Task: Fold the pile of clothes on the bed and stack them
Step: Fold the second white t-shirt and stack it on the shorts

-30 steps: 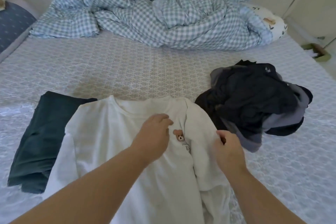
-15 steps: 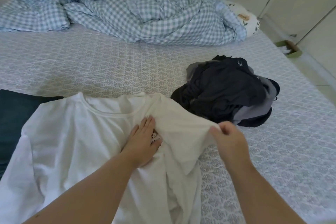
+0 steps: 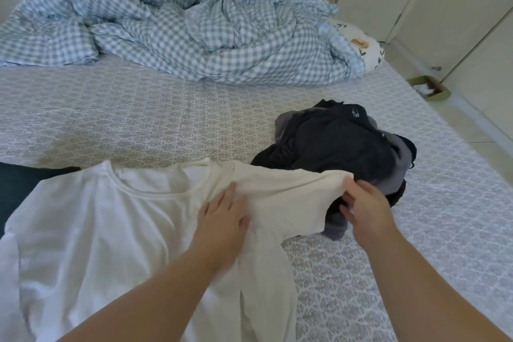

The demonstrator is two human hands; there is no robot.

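A white T-shirt [image 3: 111, 225] lies spread on the bed, collar away from me. My left hand [image 3: 223, 215] presses flat on its chest, fingers apart. My right hand [image 3: 363, 207] pinches the end of the shirt's right sleeve [image 3: 294, 191] and holds it stretched out to the right, over the edge of a pile of dark and grey clothes [image 3: 341, 144]. A folded dark green garment [image 3: 25, 183] lies at the left, partly under the shirt.
A crumpled blue-and-white checked duvet [image 3: 180, 33] fills the far side of the bed [image 3: 138, 119], with a floral pillow [image 3: 366, 44] at its right end. Beyond the bed's right edge are floor, a small green box [image 3: 429, 89] and cream wardrobe doors [image 3: 444, 8].
My right hand has pulled the sleeve out to the right, unfolding it over the dark pile. My left hand went from hovering over the chest to pressing flat. The bear patch is now hidden.
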